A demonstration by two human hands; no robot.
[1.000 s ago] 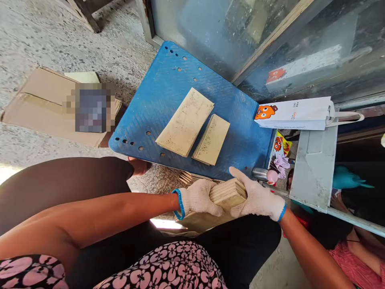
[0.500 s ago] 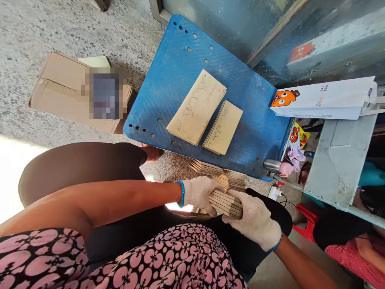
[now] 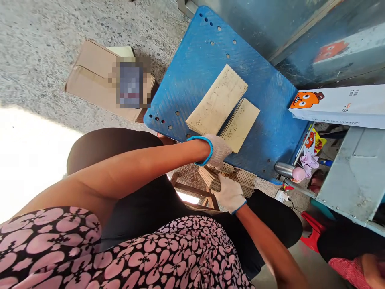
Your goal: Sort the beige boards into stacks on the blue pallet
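Held a bundle of thin boards (image 3: 208,178) by one end in the right hand (image 3: 229,194), with fingers curled closed around it, probably to keep loose pieces flush. Had the left hand (image 3: 219,151) bent down at the wrist over the near edge of the blue tabletop (image 3: 192,72); could not tell how far open or whether gripping anything, given hidden fingertips. Had a row of boards (image 3: 247,182) ranged just below that edge, seemingly for easy reach. Had a larger stack (image 3: 218,100) and a smaller stack (image 3: 244,122) lying flat side by side on top, presumably grouped by size. Stood a white paper bag (image 3: 337,102) farther off, apparently out of the way.
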